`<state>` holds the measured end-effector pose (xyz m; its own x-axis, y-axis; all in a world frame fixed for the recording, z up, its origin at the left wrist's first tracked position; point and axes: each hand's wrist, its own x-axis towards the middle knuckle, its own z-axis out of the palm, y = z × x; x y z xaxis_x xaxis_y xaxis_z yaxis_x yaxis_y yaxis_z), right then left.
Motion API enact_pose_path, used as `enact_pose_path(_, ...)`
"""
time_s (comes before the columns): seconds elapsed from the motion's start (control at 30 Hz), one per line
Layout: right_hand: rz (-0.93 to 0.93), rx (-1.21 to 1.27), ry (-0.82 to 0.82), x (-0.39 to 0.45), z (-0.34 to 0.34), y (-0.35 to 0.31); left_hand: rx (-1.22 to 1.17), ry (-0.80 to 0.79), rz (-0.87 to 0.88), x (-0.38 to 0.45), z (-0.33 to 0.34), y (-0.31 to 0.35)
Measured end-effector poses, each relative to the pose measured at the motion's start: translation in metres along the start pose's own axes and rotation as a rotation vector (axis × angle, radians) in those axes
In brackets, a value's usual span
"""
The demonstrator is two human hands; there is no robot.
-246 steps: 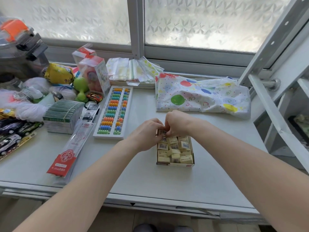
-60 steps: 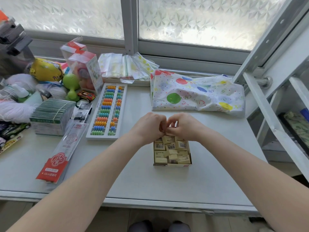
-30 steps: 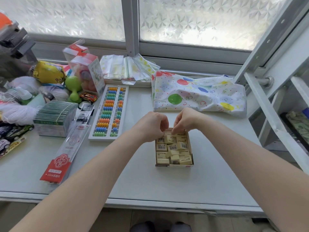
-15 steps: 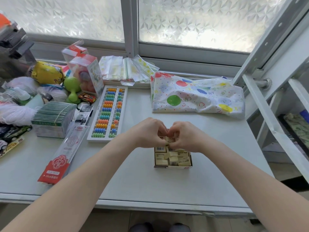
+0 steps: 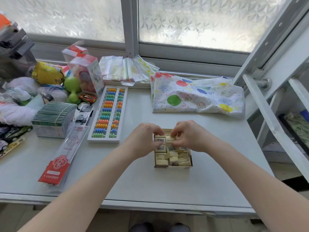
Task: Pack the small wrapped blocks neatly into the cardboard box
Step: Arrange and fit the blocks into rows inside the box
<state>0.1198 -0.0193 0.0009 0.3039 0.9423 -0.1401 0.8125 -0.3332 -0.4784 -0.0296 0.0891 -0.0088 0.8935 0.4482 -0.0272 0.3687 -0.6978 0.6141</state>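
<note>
A person's two bare hands meet over a small cardboard box (image 5: 173, 166) at lower centre of the frame, on a pale grey desk (image 5: 150, 181). The box is open-topped and packed with small wrapped blocks (image 5: 173, 160), cream-coloured, several showing barcode labels; those in the near rows lie slightly askew rather than flush. The left hand (image 5: 143, 142) has its fingers curled at the box's far left corner, and the right hand (image 5: 190, 136) pinches one block (image 5: 170, 139) at the far row with curled fingers (image 5: 174, 132); whether the left hand also grips that block is hard to tell from this angle.

At left of the frame the desk carries a clutter of toys and white yarn, a banded stack of green-edged packets (image 5: 53, 116) and a long red-and-clear packet (image 5: 63, 156). Just right of these lies a white abacus (image 5: 108, 114) with rows of coloured beads. Behind it, zip bags (image 5: 127, 69) fan out below the frosted window (image 5: 192, 20). At upper right of the box rests a folded balloon-print sheet (image 5: 197, 96), and a white shelving frame (image 5: 275, 106) stands at far right.
</note>
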Motion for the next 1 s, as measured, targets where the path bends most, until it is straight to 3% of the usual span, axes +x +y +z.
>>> enact_pose_path(0.23, 0.153, 0.045, -0.073, 0.011, -0.001, -0.006, 0.250, -0.105, -0.014, 0.012, 0.001, 0.007)
enact_pose_path(0.43, 0.315, 0.229, -0.085, 0.008, -0.009, -0.001, 0.497, -0.087, -0.017, 0.024, 0.009, 0.018)
enact_pose_path(0.67, 0.339, 0.275, -0.101, 0.006, -0.013, -0.001, 0.391, -0.189, -0.047, 0.032, 0.005, 0.015)
enact_pose_path(1.0, 0.306, 0.266, -0.115, 0.009, -0.015, 0.005, 0.325, -0.088, 0.074, 0.020, 0.017, 0.012)
